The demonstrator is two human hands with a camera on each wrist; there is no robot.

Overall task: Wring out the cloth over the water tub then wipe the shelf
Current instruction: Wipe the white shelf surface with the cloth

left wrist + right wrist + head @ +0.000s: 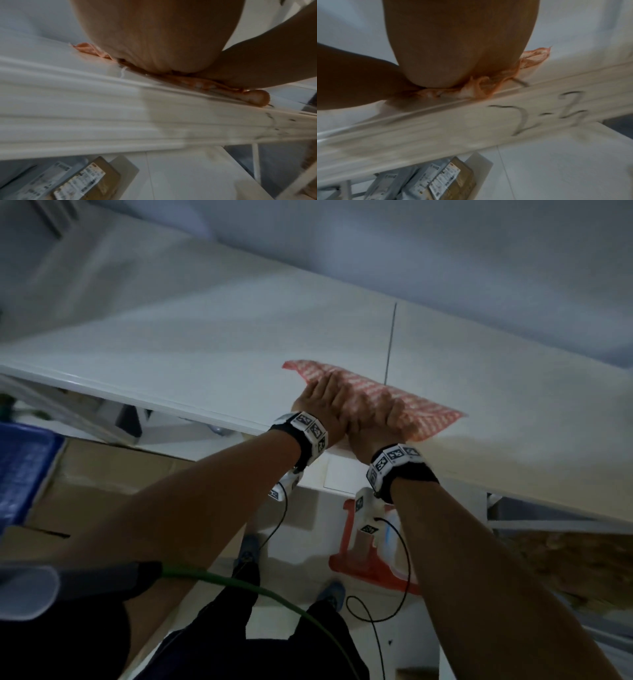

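The cloth [376,398] lies flat on the shelf [205,364] near its front edge. Left hand [322,405] and right hand [380,419] press it side by side, fingers extended. Best to keep even pressure and overlap strokes.

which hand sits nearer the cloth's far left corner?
The left hand. It presses the cloth at its left end by that corner, while the right hand lies beside it, toward the cloth's middle, on the shelf.
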